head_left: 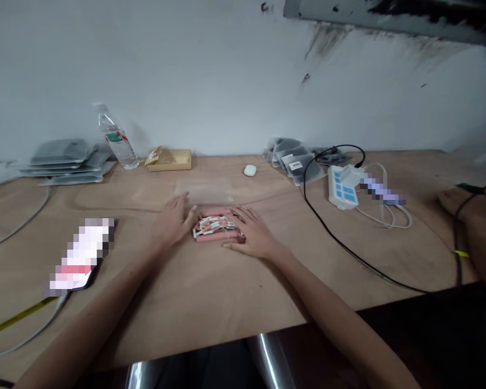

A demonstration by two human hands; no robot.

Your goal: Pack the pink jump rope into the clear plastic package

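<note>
A small pink bundle [213,226] wrapped with white and orange strips lies on the wooden table [227,292] in front of me. My left hand [172,220] rests flat on the table at the bundle's left end, fingers stretched out and touching it. My right hand [252,233] lies on the bundle's right end, fingers spread and slightly curled over it. A clear plastic sheet or bag [206,192] lies just behind the bundle.
A phone [81,258] lies at left with a cable. A water bottle [115,138], grey pouches [65,159] and a small wooden box [170,160] stand along the wall. A white earbud case [250,170], dark packets [294,159], a power strip [342,188] with cables and another person's arm [476,216] are at right.
</note>
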